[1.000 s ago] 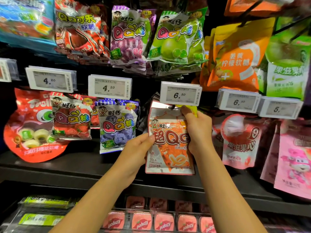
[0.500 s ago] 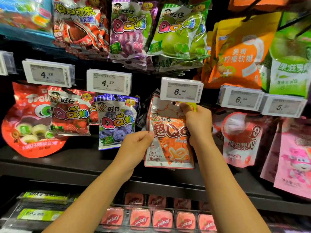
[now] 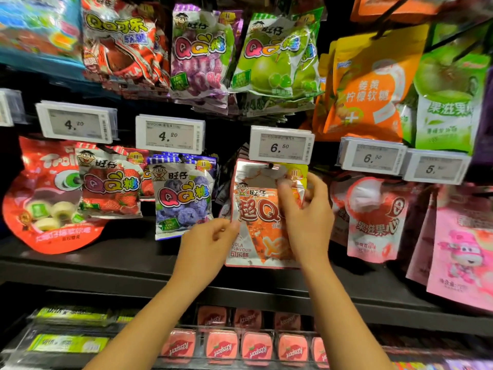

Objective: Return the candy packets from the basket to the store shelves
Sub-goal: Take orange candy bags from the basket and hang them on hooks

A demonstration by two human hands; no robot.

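Cola candy packet (image 3: 262,225) hangs on the peg under the 6.50 price tag (image 3: 280,146), right half hidden by the right hand (image 3: 306,217), which pinches its upper part, now lower than before, while the left hand (image 3: 210,241) pinches its left edge, fingertip contact blurry.

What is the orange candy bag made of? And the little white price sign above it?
Orange bag: looks like thin plastic film with a foil lining; the top strip is silvery, shiny and crinkled.
Price sign: seems hard white plastic with a flat grey screen; its edges are stiff and straight. I can't be sure from looks alone.
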